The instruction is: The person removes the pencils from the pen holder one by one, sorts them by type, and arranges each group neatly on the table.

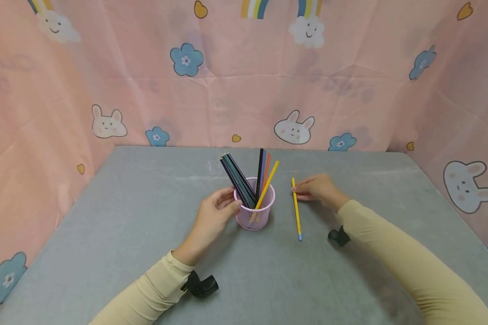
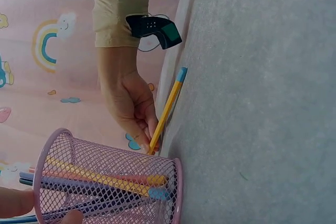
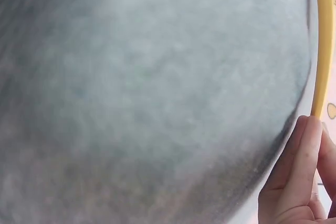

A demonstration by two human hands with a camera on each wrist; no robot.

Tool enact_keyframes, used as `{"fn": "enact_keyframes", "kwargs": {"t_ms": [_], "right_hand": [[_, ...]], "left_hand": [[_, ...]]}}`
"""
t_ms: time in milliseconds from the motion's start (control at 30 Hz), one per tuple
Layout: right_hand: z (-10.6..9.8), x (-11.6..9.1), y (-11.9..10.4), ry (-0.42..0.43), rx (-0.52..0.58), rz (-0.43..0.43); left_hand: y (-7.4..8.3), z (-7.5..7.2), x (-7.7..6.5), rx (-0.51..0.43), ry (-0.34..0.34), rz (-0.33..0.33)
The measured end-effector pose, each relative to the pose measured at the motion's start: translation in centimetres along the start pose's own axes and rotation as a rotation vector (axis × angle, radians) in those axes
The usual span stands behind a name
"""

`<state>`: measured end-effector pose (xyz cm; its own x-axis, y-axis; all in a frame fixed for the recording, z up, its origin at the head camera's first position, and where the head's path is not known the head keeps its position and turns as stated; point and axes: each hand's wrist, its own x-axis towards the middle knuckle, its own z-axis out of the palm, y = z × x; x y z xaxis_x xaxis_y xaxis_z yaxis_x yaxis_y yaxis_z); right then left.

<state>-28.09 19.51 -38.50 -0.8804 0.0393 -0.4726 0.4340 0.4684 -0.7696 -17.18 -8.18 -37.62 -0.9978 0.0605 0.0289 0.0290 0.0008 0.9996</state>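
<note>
A pink mesh pencil cup (image 1: 264,220) (image 2: 180,182) stands upright on the table, holding several dark pencils (image 1: 236,180), an orange one and a yellow one (image 1: 269,183). My left hand (image 1: 209,216) grips the cup's left side near the rim; its fingertips (image 2: 16,203) show at the lower left of the left wrist view. To the right of the cup, my right hand (image 1: 321,190) pinches a yellow pencil (image 1: 296,212) near its far end. The blue end of this pencil points toward me. In the right wrist view, fingers (image 3: 303,169) press on the yellow shaft (image 3: 324,40).
Under everything lies a grey tabletop (image 1: 146,189). A pink curtain (image 1: 227,104) printed with rabbits, flowers and clouds hangs behind the table and along both sides. Black camera mounts (image 1: 203,286) sit at both wrists.
</note>
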Motion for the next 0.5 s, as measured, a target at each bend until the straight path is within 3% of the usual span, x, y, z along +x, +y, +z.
{"fn": "enact_keyframes", "kwargs": {"t_ms": [167, 500], "right_hand": [[0.37, 0.22, 0.1, 0.014, -0.012, 0.012], [0.87, -0.2, -0.11, 0.034, -0.084, -0.052]], "left_hand": [[-0.06, 0.01, -0.04, -0.003, 0.001, -0.003], [-0.02, 0.06, -0.01, -0.007, 0.007, -0.022]]}}
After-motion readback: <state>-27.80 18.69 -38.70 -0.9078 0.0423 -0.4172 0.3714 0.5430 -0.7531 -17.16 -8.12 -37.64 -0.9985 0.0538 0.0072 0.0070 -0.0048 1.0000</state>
